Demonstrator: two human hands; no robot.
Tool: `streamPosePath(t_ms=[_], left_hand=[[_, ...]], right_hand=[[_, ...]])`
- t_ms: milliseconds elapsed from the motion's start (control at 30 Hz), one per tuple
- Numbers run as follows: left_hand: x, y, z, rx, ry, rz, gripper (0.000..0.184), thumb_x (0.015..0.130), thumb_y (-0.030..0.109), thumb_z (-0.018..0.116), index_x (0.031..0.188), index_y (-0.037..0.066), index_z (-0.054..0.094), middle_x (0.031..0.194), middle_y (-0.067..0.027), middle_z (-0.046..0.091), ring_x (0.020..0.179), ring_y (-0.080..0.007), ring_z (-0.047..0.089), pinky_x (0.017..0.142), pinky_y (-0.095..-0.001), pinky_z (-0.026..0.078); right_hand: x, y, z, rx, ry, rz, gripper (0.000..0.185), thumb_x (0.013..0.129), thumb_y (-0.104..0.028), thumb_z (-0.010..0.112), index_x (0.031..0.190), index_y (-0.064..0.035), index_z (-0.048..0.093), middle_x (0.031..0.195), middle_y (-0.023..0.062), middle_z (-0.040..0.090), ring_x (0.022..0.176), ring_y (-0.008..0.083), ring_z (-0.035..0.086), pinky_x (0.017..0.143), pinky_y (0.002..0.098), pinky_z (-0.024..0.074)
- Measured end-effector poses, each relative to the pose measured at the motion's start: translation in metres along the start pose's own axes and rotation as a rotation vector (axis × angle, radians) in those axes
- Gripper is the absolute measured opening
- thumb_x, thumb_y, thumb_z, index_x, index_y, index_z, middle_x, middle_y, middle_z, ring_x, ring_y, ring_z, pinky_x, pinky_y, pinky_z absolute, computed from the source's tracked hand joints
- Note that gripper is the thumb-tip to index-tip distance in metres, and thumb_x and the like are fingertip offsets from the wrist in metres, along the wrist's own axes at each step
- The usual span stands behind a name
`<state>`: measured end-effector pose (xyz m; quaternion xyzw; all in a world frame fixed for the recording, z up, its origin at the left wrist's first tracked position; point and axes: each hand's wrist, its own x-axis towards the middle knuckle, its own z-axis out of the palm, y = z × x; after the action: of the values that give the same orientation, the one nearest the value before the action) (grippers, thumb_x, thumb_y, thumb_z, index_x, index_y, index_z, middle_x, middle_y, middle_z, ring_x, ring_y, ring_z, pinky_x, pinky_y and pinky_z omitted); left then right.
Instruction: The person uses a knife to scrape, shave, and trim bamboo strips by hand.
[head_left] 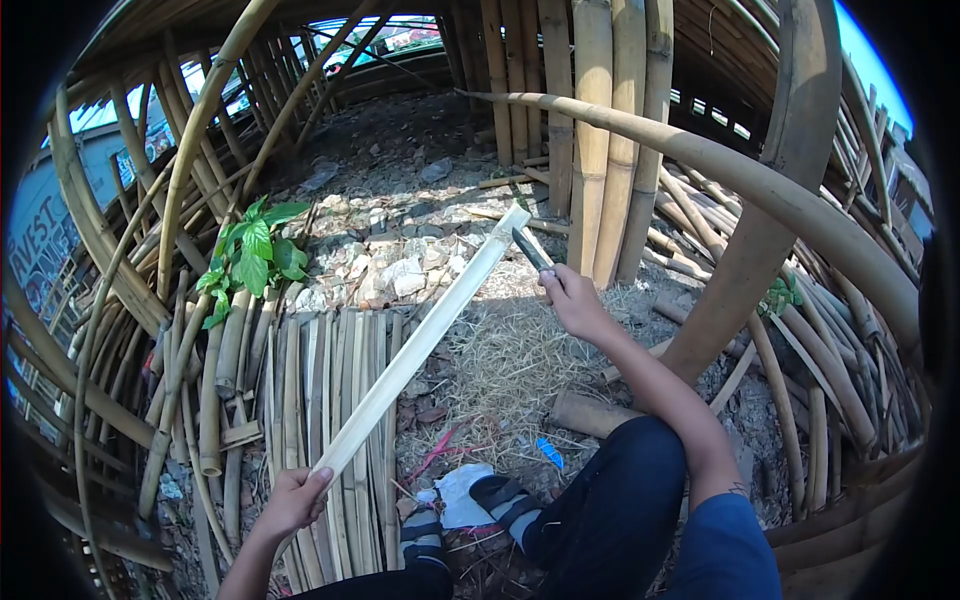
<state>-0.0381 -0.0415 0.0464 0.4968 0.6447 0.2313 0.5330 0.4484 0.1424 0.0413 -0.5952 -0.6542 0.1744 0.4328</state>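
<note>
Three thick bamboo poles (592, 140) are standing upright and close together beyond the work spot, and one row of split bamboo slats (310, 390) is lying on the ground, overlapping too much for a sure count. One pale split bamboo strip (418, 350) is slanting above these slats, its far end pointing toward the poles; it is probably weighing little, staying stiff lengthwise while flexing slightly, with smooth faces and possibly sharp edges, so the near end is offering the safest hold, well away from the blade. Two strapped sandals (505, 500) are resting below. Two hands are working: the left hand (292, 500) is closing around that near end, and the right hand (575, 300) is gripping one dark knife (532, 250) beside the far end, contact being unclear. One blue scrap (549, 452) is lying near the sandals.
</note>
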Motion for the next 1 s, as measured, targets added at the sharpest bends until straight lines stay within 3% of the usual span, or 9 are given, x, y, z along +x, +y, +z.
streamPosePath(t_ms=[233, 333, 433, 500, 533, 667, 733, 867, 1000], left_hand=[[0.004, 0.0, 0.004, 0.006, 0.009, 0.016, 0.043, 0.101, 0.037, 0.058, 0.07, 0.006, 0.054, 0.051, -0.0004, 0.047, 0.04, -0.0081, 0.041, 0.039, -0.0251, 0.029], [0.011, 0.001, 0.008, -0.024, -0.026, 0.038, 0.039, 0.101, 0.035, 0.058, 0.075, 0.006, 0.055, 0.055, -0.0009, 0.049, 0.043, -0.0078, 0.042, 0.041, -0.0245, 0.031], [0.018, 0.006, 0.017, -0.086, -0.048, 0.133, 0.034, 0.101, 0.034, 0.058, 0.082, 0.006, 0.055, 0.06, -0.0012, 0.052, 0.049, -0.0071, 0.045, 0.045, -0.0236, 0.034], [0.019, 0.017, 0.021, -0.138, -0.055, 0.116, 0.03, 0.101, 0.031, 0.058, 0.086, 0.005, 0.056, 0.064, -0.0008, 0.054, 0.053, -0.0067, 0.046, 0.049, -0.0235, 0.036], [0.022, 0.019, 0.022, -0.067, -0.022, 0.153, 0.029, 0.101, 0.031, 0.058, 0.087, 0.005, 0.057, 0.065, -0.0006, 0.055, 0.054, -0.0066, 0.047, 0.05, -0.0234, 0.037], [0.029, 0.021, 0.015, 0.066, 0.09, 0.188, 0.027, 0.1, 0.028, 0.058, 0.094, 0.001, 0.061, 0.067, -0.0015, 0.059, 0.058, -0.008, 0.052, 0.053, -0.0251, 0.041], [0.036, 0.017, 0.013, 0.104, 0.15, 0.219, 0.028, 0.099, 0.027, 0.059, 0.091, 0.0, 0.063, 0.067, -0.0026, 0.061, 0.058, -0.0091, 0.054, 0.055, -0.0271, 0.043], [0.043, 0.019, 0.018, 0.195, 0.215, 0.231, 0.029, 0.099, 0.027, 0.059, 0.086, 0.001, 0.063, 0.065, -0.0022, 0.059, 0.058, -0.0087, 0.052, 0.055, -0.0276, 0.042], [0.041, 0.036, 0.036, 0.156, 0.164, 0.361, 0.031, 0.1, 0.026, 0.058, 0.081, 0.001, 0.062, 0.063, -0.0009, 0.056, 0.056, -0.0082, 0.049, 0.054, -0.0285, 0.04]], right_hand=[[-0.007, -0.023, 0.03, 0.061, -0.064, 0.124, 0.045, 0.1, -0.042, 0.051, 0.091, 0.0012, 0.06, 0.067, 0.019, 0.059, 0.063, 0.0317, 0.06, 0.064, 0.0454, 0.0453], [-0.03, -0.057, 0.052, -0.049, -0.271, -0.095, 0.05, 0.101, -0.044, 0.049, 0.089, 0.0029, 0.059, 0.068, 0.0216, 0.06, 0.065, 0.033, 0.061, 0.064, 0.0468, 0.0464], [-0.05, -0.092, 0.058, -0.247, -0.54, -0.341, 0.037, 0.098, -0.034, 0.054, 0.085, 0.0, 0.059, 0.068, 0.0167, 0.06, 0.067, 0.0296, 0.062, 0.062, 0.0437, 0.0482], [-0.056, -0.099, 0.061, -0.713, -0.154, -1.174, 0.017, 0.089, -0.025, 0.059, 0.085, -0.0095, 0.058, 0.068, 0.0036, 0.056, 0.069, 0.0198, 0.064, 0.058, 0.034, 0.048], [-0.051, -0.103, 0.053, -0.84, -0.003, -1.341, 0.012, 0.079, -0.021, 0.061, 0.085, -0.0122, 0.058, 0.069, 0.0015, 0.054, 0.07, 0.0188, 0.065, 0.056, 0.0349, 0.0495], [-0.018, -0.095, 0.022, -0.825, -0.131, -1.13, 0.015, 0.086, -0.025, 0.062, 0.087, -0.0103, 0.06, 0.07, 0.005, 0.059, 0.069, 0.0239, 0.066, 0.057, 0.0395, 0.0505], [-0.021, -0.116, 0.0, -0.847, -0.528, -0.596, 0.024, 0.094, -0.028, 0.059, 0.09, -0.0048, 0.061, 0.071, 0.0108, 0.066, 0.068, 0.031, 0.067, 0.06, 0.043, 0.0509], [-0.055, -0.144, 0.013, -0.398, -0.506, -0.341, 0.033, 0.099, -0.033, 0.056, 0.097, -0.0006, 0.062, 0.075, 0.0192, 0.067, 0.073, 0.0403, 0.066, 0.068, 0.0504, 0.0503], [-0.087, -0.142, 0.046, 0.116, -0.506, -0.439, 0.032, 0.099, -0.032, 0.056, 0.098, -0.0004, 0.063, 0.077, 0.0193, 0.067, 0.074, 0.0413, 0.065, 0.069, 0.0486, 0.0504]])
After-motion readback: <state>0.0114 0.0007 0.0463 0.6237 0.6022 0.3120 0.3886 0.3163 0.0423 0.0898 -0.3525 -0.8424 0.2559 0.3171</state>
